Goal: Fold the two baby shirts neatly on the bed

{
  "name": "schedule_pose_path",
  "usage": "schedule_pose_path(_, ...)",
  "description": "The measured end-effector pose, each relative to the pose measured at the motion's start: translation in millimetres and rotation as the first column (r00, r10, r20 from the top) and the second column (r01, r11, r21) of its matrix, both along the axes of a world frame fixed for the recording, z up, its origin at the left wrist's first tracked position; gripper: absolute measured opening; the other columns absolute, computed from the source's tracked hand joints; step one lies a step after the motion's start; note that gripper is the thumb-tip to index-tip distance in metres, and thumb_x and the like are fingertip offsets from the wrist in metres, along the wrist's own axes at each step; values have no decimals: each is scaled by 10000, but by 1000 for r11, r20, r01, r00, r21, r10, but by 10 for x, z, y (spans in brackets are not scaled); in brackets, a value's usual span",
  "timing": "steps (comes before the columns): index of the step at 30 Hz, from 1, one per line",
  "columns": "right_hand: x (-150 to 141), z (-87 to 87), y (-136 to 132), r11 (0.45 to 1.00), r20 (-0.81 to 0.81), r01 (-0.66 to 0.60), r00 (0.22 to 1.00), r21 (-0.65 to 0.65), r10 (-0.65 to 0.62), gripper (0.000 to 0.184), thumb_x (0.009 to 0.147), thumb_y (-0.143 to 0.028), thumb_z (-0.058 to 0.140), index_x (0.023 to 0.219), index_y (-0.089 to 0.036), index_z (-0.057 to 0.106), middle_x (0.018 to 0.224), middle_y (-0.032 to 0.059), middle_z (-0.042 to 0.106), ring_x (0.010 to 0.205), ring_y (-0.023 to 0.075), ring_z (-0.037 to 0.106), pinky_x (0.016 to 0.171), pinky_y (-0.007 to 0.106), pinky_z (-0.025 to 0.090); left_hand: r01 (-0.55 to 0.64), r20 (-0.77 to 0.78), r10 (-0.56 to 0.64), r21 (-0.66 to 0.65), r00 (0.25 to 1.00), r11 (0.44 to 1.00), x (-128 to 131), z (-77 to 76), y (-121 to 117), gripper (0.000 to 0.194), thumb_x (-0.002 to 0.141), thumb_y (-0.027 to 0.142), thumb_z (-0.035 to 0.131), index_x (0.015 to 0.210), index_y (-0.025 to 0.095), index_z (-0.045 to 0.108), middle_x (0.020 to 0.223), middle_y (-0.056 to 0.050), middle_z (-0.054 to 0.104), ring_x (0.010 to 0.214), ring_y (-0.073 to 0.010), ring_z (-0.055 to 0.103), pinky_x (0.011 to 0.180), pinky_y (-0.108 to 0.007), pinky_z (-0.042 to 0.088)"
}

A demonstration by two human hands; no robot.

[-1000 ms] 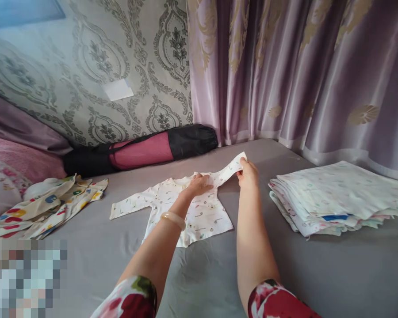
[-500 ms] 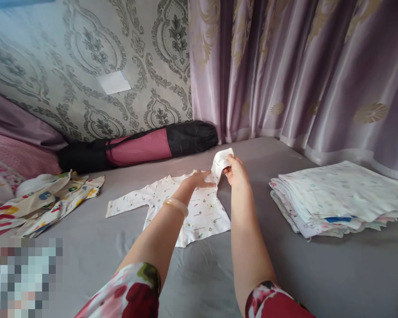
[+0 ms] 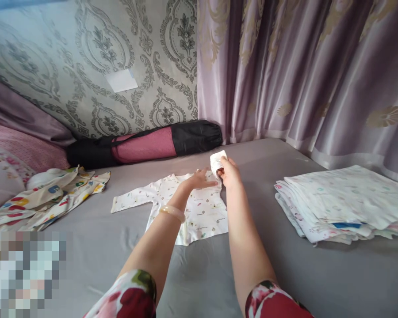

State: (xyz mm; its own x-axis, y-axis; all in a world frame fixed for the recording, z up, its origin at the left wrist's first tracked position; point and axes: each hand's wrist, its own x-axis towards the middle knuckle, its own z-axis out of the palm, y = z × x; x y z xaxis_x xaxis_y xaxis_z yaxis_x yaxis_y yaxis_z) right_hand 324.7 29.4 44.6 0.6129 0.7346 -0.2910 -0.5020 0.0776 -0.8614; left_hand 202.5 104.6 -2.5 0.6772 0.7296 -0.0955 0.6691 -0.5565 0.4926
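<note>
A small white baby shirt (image 3: 204, 218) with a scattered print lies spread on the grey sheet, one sleeve stretched out to the left. My left hand (image 3: 200, 180) rests on its upper part near the right shoulder, fingers spread, with a pale bangle around the wrist. Above the cloth, my right hand (image 3: 229, 171) pinches the cuff end of the other sleeve (image 3: 216, 160), which is lifted and bent back toward the shirt. Part of the shirt's left side is hidden under my left forearm.
On the right lies a stack of folded printed cloths (image 3: 348, 198). Crumpled colourful clothes (image 3: 49, 196) sit at the left. A long black and pink bag (image 3: 146, 145) runs along the wall, and a purple curtain (image 3: 285, 70) hangs behind the grey sheet (image 3: 192, 282).
My right hand has brought the sleeve end leftward, folding it more toward the shirt. My left hand stays on the shoulder area. The whole view has shifted slightly.
</note>
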Motion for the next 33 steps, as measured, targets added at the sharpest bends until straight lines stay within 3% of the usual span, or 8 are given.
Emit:
schedule_pose_path(3,-61,-60,62,1000,79,-20,997,-21,21,110,836,-250,598,740,-198,587,546,-74,557,426,47,468,386,123,334,-196,232,243,-208,942,958,-293,-12,-131,786,793,526,657,1435,149,403,1105,-125,671,965,-245,666,849,-327,512)
schedule_pose_path(6,-164,-118,131,995,171,-58,983,-76,71,86,808,-257,598,745,-199,612,581,-64,583,459,58,496,403,127,352,-342,432,532,-444,728,828,-618,-57,-296,606,858,433,604,1360,123,465,1090,-129,665,897,-197,679,791,-299,535)
schedule_pose_path(10,-316,-198,198,982,298,-116,942,-148,156,71,764,-218,592,777,-193,657,616,-49,613,475,73,518,407,142,371,-313,557,702,-638,444,704,-896,-188,-474,348,863,310,598,1159,129,564,999,-106,680,871,-151,688,830,-298,549)
schedule_pose_path(13,-426,-251,214,971,362,-139,910,-195,203,75,746,-185,607,781,-191,673,613,-44,621,478,81,534,409,149,395,-253,601,718,-678,350,691,-940,-256,-527,229,875,280,583,1052,135,595,948,-97,685,868,-140,691,877,-316,546)
schedule_pose_path(22,-620,-319,162,825,359,-491,743,-280,565,183,837,-342,696,740,-188,681,776,43,706,574,129,650,482,214,511,-241,619,676,-640,401,729,-923,-142,-539,481,968,408,461,1415,231,478,1237,-107,618,1053,-192,643,872,-319,568)
schedule_pose_path(26,-358,-239,138,897,325,-361,842,-255,431,256,899,-376,636,760,-163,671,870,76,729,670,138,688,540,205,509,-274,608,666,-615,431,739,-908,-123,-535,398,943,404,501,1268,207,621,1304,-75,597,1132,-220,598,835,-287,574)
schedule_pose_path(29,-67,-174,57,958,286,-208,923,-197,259,317,967,-383,521,809,-144,659,933,105,734,759,140,700,645,218,526,-298,557,680,-626,476,721,-898,-144,-517,398,915,419,540,1170,141,667,1209,-97,653,1009,-208,651,824,-289,562)
schedule_pose_path(33,161,-207,-27,976,329,-60,936,-208,127,379,1014,-342,366,902,-124,656,1047,139,717,877,135,695,745,226,522,-332,581,636,-549,508,767,-914,-188,-479,480,844,478,609,1148,113,677,1095,-111,705,907,-214,671,818,-317,544)
